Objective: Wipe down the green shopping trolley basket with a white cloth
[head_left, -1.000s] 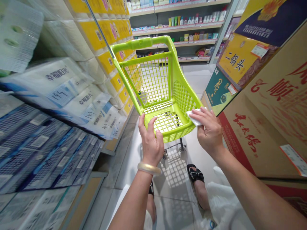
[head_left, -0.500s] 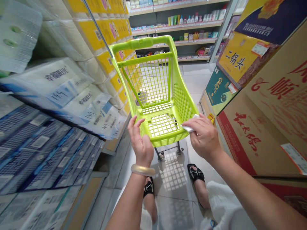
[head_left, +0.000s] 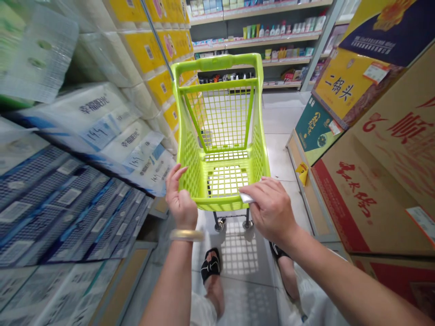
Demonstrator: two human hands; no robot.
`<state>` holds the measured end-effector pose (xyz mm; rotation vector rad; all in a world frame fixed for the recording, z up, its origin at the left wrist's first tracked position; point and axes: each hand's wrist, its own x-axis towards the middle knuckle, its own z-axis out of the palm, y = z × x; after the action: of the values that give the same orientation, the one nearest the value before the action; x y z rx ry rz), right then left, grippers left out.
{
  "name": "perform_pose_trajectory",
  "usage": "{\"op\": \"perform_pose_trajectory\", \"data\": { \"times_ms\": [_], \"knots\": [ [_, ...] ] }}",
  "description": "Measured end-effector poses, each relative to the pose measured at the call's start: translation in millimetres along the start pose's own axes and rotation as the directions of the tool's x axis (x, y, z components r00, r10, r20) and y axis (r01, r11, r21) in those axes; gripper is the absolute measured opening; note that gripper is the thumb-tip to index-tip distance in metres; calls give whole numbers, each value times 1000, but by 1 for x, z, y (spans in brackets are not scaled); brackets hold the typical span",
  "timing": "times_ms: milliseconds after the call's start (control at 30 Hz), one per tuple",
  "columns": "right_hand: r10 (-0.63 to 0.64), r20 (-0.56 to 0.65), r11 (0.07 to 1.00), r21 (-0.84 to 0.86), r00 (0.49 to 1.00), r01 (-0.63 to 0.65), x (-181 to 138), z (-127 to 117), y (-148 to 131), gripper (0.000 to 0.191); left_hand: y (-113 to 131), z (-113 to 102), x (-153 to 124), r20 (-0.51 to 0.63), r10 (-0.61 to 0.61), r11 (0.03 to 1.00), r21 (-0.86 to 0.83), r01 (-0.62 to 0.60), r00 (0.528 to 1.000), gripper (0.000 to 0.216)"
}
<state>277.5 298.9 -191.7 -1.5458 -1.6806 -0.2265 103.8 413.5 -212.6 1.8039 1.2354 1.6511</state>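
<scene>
A lime-green plastic shopping cart (head_left: 222, 203) stands upright in front of me, with its basket bare and its handle at the far side. My left hand (head_left: 181, 201), with a gold-coloured bangle at the wrist, has curled fingers at the basket's near left corner and grips the rim there; part of the thumb is hidden. In my right hand (head_left: 272, 206) is a folded white tissue (head_left: 246, 197), pinched under the fingers and against the near right part of the rim. Most of the tissue is covered by the hand.
On the left, packs of tissue paper (head_left: 98, 120) and yellow packages (head_left: 146, 50) are stacked high. Cardboard boxes (head_left: 356, 185) line the right side. Shelves (head_left: 258, 44) of bottles and tubes stand behind. Two sandalled feet (head_left: 211, 267) are on the tiled floor below.
The cart has turned to stand straighter, its near edge shifting left and its handle right. Both hands have moved left along with it, the right one also nearer to me.
</scene>
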Motion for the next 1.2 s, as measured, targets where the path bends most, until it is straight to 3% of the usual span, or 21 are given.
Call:
{"op": "perform_pose_trajectory", "data": {
  "times_ms": [100,167,267,333,433,567,667,867,1067,1200],
  "knots": [
    [-40,-11,997,70,999,40,-3,9,-7,36,2,-3,2,-79,26,988,152,-14,997,43],
    [-91,-10,988,124,996,91,-5,14,-11,38,10,-2,-3,-71,110,970,223,-92,991,41],
    [-174,2,969,180,985,171,-6,19,-13,39,26,2,-18,61,257,942,208,-264,964,39],
    [-210,3,958,200,978,206,-6,20,-10,39,33,6,-27,164,292,932,173,-319,942,37],
    [-210,-20,959,190,977,210,-3,15,3,40,38,10,-35,290,268,927,181,-328,919,36],
    [-115,-95,976,173,989,130,6,9,25,40,40,13,-33,397,215,886,304,-349,892,26],
    [-83,-124,974,202,989,108,7,9,27,39,41,16,-32,399,239,885,286,-368,885,28],
    [-257,-26,933,253,966,255,4,9,17,39,40,16,-32,375,276,910,194,-366,885,29],
    [-73,-157,978,184,985,102,13,4,38,37,38,8,-32,374,274,923,156,-351,886,28],
    [-123,-124,967,206,985,147,8,9,24,38,33,2,-26,388,285,923,138,-360,877,31]
  ]
}}
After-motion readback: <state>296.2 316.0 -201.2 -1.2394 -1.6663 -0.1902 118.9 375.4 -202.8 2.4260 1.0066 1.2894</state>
